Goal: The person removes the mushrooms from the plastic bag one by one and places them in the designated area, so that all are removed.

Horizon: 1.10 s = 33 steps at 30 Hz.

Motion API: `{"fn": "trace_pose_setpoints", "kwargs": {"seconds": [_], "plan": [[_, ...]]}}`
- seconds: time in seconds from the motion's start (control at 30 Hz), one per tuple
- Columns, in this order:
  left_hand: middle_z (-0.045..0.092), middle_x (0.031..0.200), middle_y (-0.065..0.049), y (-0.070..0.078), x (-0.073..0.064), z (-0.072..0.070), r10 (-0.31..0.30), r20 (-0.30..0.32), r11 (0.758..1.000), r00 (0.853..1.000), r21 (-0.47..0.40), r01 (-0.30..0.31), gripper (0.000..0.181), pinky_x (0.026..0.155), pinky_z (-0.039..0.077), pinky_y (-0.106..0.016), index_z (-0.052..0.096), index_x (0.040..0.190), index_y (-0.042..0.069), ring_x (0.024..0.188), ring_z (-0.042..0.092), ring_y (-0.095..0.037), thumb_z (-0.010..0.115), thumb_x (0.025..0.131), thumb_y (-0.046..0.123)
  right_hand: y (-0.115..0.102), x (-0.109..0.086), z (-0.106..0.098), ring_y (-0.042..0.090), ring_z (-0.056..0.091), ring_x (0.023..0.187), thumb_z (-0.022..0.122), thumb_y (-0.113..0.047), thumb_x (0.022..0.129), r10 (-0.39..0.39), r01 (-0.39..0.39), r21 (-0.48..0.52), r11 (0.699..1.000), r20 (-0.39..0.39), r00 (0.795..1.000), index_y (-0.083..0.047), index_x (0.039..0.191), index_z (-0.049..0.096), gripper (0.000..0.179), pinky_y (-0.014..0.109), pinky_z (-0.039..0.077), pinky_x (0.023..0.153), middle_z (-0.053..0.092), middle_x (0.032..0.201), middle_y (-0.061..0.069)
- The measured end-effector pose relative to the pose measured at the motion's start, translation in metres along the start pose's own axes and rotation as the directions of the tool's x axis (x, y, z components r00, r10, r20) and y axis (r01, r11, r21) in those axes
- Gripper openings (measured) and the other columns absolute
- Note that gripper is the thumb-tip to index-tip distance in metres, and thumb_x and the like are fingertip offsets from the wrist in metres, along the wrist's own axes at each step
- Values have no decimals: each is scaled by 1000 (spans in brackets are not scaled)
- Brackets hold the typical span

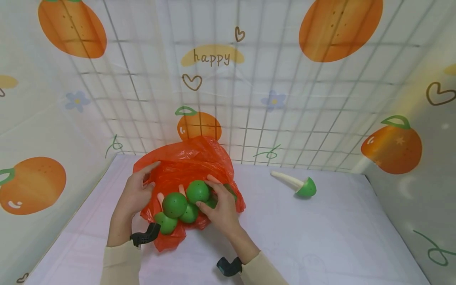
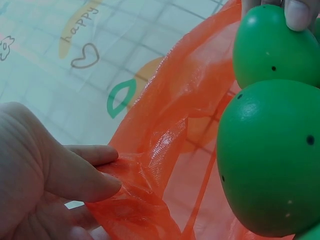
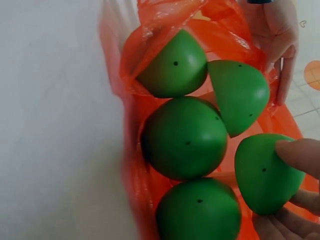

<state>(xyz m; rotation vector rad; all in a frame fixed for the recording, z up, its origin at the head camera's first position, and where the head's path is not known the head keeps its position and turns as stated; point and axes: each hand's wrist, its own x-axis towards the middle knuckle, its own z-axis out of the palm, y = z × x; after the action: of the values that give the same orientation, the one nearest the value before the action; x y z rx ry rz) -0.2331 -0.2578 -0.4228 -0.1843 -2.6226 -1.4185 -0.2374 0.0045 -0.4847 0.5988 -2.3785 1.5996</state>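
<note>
Toy mushrooms with speckled green caps and pale stems lie bunched in a red plastic bag [image 1: 185, 166], its mouth spread towards me. My right hand [image 1: 222, 206] grips one green-capped mushroom [image 1: 197, 192] by its cap, thumb on one side and fingers on the other; the right wrist view shows this cap [image 3: 262, 172] raised beside the others. At the bag's left edge is my left hand [image 1: 137, 194], the rim between its thumb and fingers [image 2: 97, 187]. Close to that hand sits another green cap [image 2: 270, 155]. Stems inside the bag are partly hidden.
One more green-capped mushroom [image 1: 307, 188] lies on its side on the white tabletop [image 1: 303, 237], right of the bag. Behind the table hangs a printed cloth [image 1: 249, 87] over a wire grid, with similar cloth on both sides.
</note>
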Motion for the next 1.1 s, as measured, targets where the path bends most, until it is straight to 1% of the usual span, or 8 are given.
{"fn": "trace_pose_setpoints", "kwargs": {"seconds": [0.1, 0.2, 0.33, 0.43, 0.57, 0.8, 0.9, 1.1], "plan": [[45, 159, -22, 0, 1, 0, 4, -1, 1000, 1000, 6, -4, 63, 111, 44, -63, 46, 158, 5, 143, 44, -48, 48, 98, -11, -4, 1, -4, 26, 61, 129, 86, -10, 86, -18, 18, -16, 1000, -13, 1000, -3, 144, 61, 63, 42, 58, 100, 57, 152, 7], [45, 159, -21, 1, 2, 0, 0, 0, 1000, 1000, 6, 0, 62, 111, 44, -62, 46, 159, 6, 144, 44, -47, 48, 99, -11, -8, 2, -8, 29, 64, 123, 86, -11, 87, -41, 41, -17, 999, -20, 999, -1, 145, 60, 64, 43, 60, 97, 63, 144, 11], [45, 160, -21, 2, 3, 1, -4, 5, 1000, 1000, 4, 4, 62, 113, 43, -62, 46, 159, 7, 145, 42, -47, 48, 99, -11, -15, 2, -14, 30, 66, 119, 85, -11, 87, -18, 19, 9, 1000, -17, 1000, -1, 146, 58, 65, 46, 60, 96, 65, 136, 12], [45, 160, -22, 4, 2, 0, 0, 8, 1000, 1000, 3, 0, 62, 113, 42, -63, 46, 159, 6, 145, 42, -48, 48, 99, -11, -21, 2, -18, 29, 66, 120, 86, -10, 87, 11, -10, 37, 999, -17, 1000, -3, 145, 59, 64, 47, 58, 99, 65, 135, 10], [45, 159, -22, 5, 2, 0, 3, 9, 1000, 1000, 4, -3, 62, 113, 41, -64, 46, 158, 6, 145, 41, -49, 49, 99, -12, -30, 2, -24, 30, 65, 121, 86, -9, 87, 16, -14, 70, 997, -19, 1000, -5, 143, 61, 62, 49, 57, 101, 65, 134, 9], [46, 159, -22, 4, 1, 0, -2, 5, 1000, 1000, 6, 2, 61, 113, 42, -63, 47, 158, 6, 145, 42, -49, 49, 99, -11, -45, 0, -34, 29, 64, 125, 85, -6, 88, -17, 17, 176, 984, 0, 1000, -3, 145, 59, 63, 53, 55, 101, 65, 135, 10], [46, 159, -22, 2, 1, 1, -3, 5, 1000, 1000, 13, 3, 61, 112, 42, -64, 47, 158, 6, 145, 42, -49, 48, 99, -11, -51, -1, -39, 28, 65, 123, 85, -6, 87, -43, 42, 208, 977, 0, 999, -2, 144, 59, 62, 50, 56, 101, 65, 134, 11], [45, 159, -22, 1, 1, 1, -8, 8, 1000, 1000, 15, 7, 62, 113, 42, -63, 46, 159, 6, 145, 42, -49, 48, 99, -10, -64, -3, -49, 27, 64, 125, 85, -6, 87, -76, 77, 230, 970, -16, 997, -2, 142, 61, 60, 43, 56, 102, 65, 136, 9]]}}
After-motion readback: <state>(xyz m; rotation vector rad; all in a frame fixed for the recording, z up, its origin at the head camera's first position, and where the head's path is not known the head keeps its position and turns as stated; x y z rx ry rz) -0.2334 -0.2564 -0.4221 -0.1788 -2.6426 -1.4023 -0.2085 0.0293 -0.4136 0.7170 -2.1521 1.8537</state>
